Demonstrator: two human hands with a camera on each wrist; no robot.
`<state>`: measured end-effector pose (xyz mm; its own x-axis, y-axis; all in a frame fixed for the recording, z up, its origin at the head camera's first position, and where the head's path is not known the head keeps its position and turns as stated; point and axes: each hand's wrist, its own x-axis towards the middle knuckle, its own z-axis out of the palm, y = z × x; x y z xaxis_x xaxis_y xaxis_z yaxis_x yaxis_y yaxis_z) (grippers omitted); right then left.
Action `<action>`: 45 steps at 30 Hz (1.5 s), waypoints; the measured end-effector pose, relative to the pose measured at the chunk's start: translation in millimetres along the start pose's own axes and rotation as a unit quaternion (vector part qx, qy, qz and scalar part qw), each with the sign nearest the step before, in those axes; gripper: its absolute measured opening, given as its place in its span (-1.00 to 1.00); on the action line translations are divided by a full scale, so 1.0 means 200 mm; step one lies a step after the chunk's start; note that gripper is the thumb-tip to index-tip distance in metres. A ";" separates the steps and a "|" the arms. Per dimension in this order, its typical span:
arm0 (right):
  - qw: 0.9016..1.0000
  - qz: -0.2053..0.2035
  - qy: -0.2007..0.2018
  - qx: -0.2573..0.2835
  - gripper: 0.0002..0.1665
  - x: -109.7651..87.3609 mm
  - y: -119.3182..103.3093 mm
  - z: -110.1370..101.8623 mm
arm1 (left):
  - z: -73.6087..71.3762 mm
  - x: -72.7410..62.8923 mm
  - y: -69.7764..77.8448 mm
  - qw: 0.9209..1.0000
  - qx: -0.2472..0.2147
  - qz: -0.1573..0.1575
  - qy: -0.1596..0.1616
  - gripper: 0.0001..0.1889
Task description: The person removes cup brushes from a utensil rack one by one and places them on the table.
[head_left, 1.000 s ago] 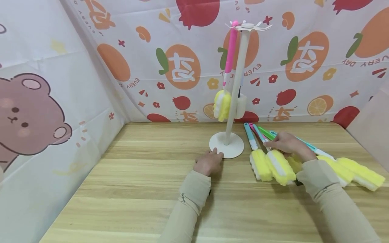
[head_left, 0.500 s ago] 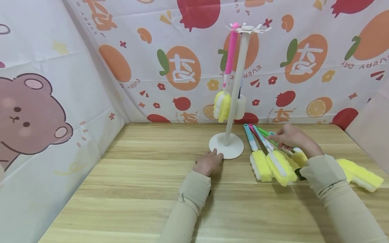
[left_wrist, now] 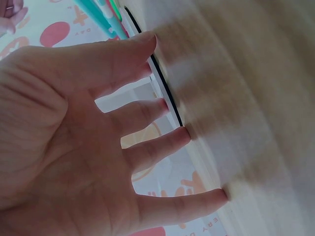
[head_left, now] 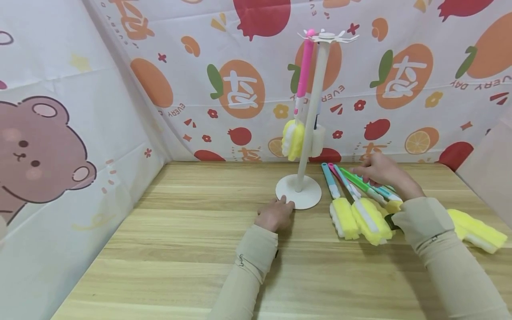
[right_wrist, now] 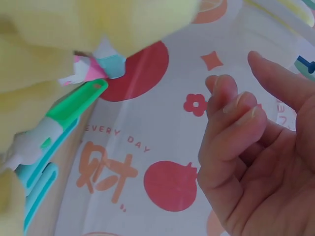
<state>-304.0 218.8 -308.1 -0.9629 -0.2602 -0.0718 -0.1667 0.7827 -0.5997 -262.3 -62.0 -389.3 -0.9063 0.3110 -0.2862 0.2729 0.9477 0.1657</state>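
A white hanging stand (head_left: 314,111) with a round base (head_left: 286,180) stands on the table. My left hand (head_left: 274,214) rests with its fingertips at the base's front edge. In the left wrist view the left hand (left_wrist: 88,132) has spread, nearly straight fingers. My right hand (head_left: 384,173) hovers over several sponge bottle brushes, near the green-handled brush (head_left: 360,181). The right wrist view shows the right hand (right_wrist: 251,147) with loosely bent fingers, the thumb apart and nothing held. A teal-handled brush (head_left: 345,218) and another yellow-and-white brush (head_left: 372,221) lie left of it.
A pink-handled sponge brush (head_left: 305,71) and a white sponge brush (head_left: 318,141) hang from the stand. Another yellow sponge head (head_left: 478,231) lies at the right, partly behind the right sleeve (head_left: 430,222). A fruit-print cloth (head_left: 256,49) stands behind the wooden table (head_left: 180,249).
My right hand has risen off the brushes and drawn back towards the cloth. The green handle it partly covered now shows more fully. The left hand has stayed at the stand's base.
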 end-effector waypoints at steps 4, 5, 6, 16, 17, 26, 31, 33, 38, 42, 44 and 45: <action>0.999 -0.021 0.034 0.003 -0.59 0.01 -0.03 0.00 | 0.00 0.00 0.00 1.000 0.001 -0.002 -0.003 -0.53; 0.999 -0.026 0.042 0.001 -0.61 0.01 -0.04 0.00 | 0.00 0.00 0.00 1.000 0.001 -0.002 -0.003 -0.53; 0.999 -0.024 0.049 0.001 -0.63 0.01 -0.05 0.00 | 0.00 0.00 0.00 1.000 0.002 -0.002 -0.003 -0.53; 0.993 -0.016 0.111 0.024 -0.67 0.03 -0.10 0.00 | 0.01 0.01 0.00 1.000 0.007 -0.002 -0.004 -0.55; 0.993 -0.017 0.116 0.026 -0.66 0.03 -0.10 -0.01 | 0.00 0.01 0.00 1.000 0.007 -0.002 -0.003 -0.55; 0.986 -0.027 0.158 0.041 -0.65 0.03 -0.14 -0.04 | 0.00 0.01 0.00 1.000 0.003 -0.002 -0.004 -0.55; 0.983 -0.032 0.177 0.047 -0.68 0.04 -0.17 -0.04 | 0.00 0.01 0.00 1.000 0.002 -0.001 -0.005 -0.56; 0.982 -0.033 0.182 0.049 -0.68 0.05 -0.18 -0.04 | 0.00 0.01 0.00 1.000 0.003 -0.001 -0.006 -0.56; 0.979 -0.033 0.196 0.052 -0.66 0.06 -0.21 -0.03 | 0.00 0.01 0.00 1.000 0.003 0.000 -0.002 -0.56; 0.977 -0.030 0.203 0.055 -0.65 0.07 -0.24 -0.02 | 0.01 0.01 0.00 1.000 0.004 0.000 0.001 -0.57; 0.977 -0.030 0.206 0.055 -0.64 0.07 -0.25 -0.01 | 0.01 0.01 0.00 1.000 0.005 -0.001 0.002 -0.57; 0.976 -0.029 0.207 0.057 -0.64 0.07 -0.25 -0.01 | 0.01 0.01 0.00 1.000 0.004 -0.002 0.001 -0.56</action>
<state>-310.5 176.9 -277.7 -0.9596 -0.0331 0.2795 -0.2220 0.6992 -0.6795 -263.9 -61.7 -391.7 -0.9080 0.3073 -0.2848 0.2722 0.9494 0.1565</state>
